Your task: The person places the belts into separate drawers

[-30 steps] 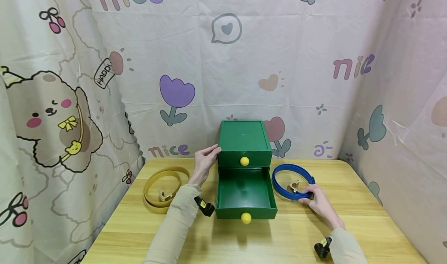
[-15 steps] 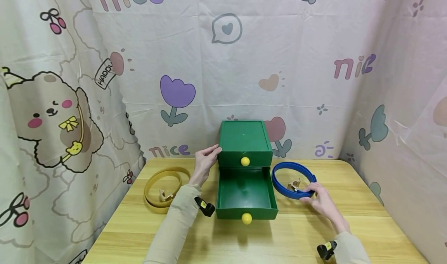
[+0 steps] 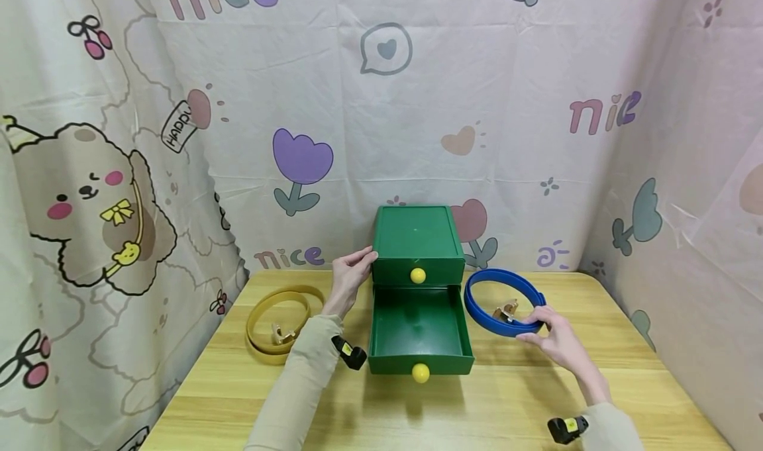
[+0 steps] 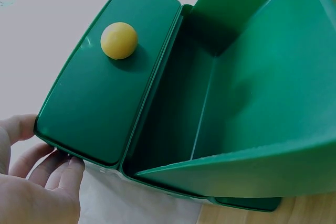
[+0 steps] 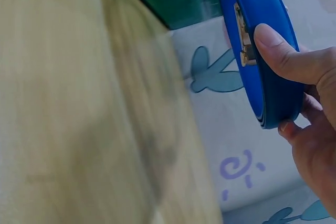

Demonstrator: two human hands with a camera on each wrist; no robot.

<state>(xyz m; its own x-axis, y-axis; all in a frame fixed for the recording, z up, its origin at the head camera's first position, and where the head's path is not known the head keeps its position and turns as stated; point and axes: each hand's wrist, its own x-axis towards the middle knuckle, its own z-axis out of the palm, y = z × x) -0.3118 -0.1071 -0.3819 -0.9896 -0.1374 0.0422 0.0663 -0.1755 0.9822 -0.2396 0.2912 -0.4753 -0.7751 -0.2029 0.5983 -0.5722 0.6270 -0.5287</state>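
Observation:
A green drawer cabinet (image 3: pixel 415 229) stands mid-table, its lower drawer (image 3: pixel 390 365) pulled out with nothing visible inside. My left hand (image 3: pixel 348 280) rests against the cabinet's upper left front corner; in the left wrist view the thumb touches the corner and the other fingers (image 4: pixel 73 177) lie along the side wall. To the right of the drawer, a coiled blue belt (image 3: pixel 499 276) with a gold buckle (image 3: pixel 505 310) is pinched by my right hand (image 3: pixel 561 342). The right wrist view has the thumb (image 5: pixel 278 48) on the coil's outer face, the coil tilted and raised off the table.
Left of the cabinet lies a coiled yellow belt (image 3: pixel 253 328) with its own gold buckle (image 3: pixel 281 335). Yellow round knobs (image 3: pixel 420 373) stick out from both drawers. A printed curtain (image 3: pixel 387 120) closes off the back and sides of the wooden table (image 3: pixel 512 398).
The right hand has raised the blue belt and shifted it slightly away and to the right. The left hand, cabinet and yellow belt stay as they were.

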